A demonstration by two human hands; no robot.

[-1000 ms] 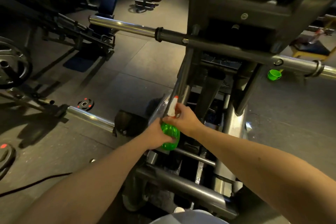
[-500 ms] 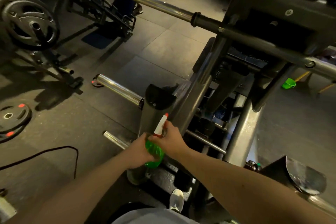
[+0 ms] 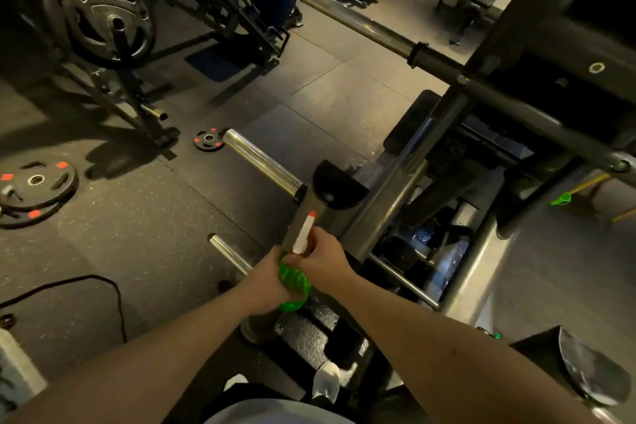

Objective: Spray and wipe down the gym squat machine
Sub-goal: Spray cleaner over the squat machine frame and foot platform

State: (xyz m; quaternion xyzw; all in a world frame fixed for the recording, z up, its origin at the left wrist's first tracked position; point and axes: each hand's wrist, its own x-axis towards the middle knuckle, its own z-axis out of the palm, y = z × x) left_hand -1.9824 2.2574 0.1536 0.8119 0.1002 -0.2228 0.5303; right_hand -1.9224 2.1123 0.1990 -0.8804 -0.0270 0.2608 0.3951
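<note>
Grips green spray bottle (image 3: 293, 284) in left hand (image 3: 266, 280), right hand (image 3: 320, 260) clasping its white head; fingertips hidden. Faces squat machine (image 3: 395, 189), top cut off, on dim rubber floor (image 3: 327, 103).

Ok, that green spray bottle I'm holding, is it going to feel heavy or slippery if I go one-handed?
Probably light: the green spray bottle is small, translucent plastic, mostly covered by the left hand. Its textured body should resist slipping. It may feel top-heavy: the white trigger head, gripped by the right hand, stands tall.
</note>
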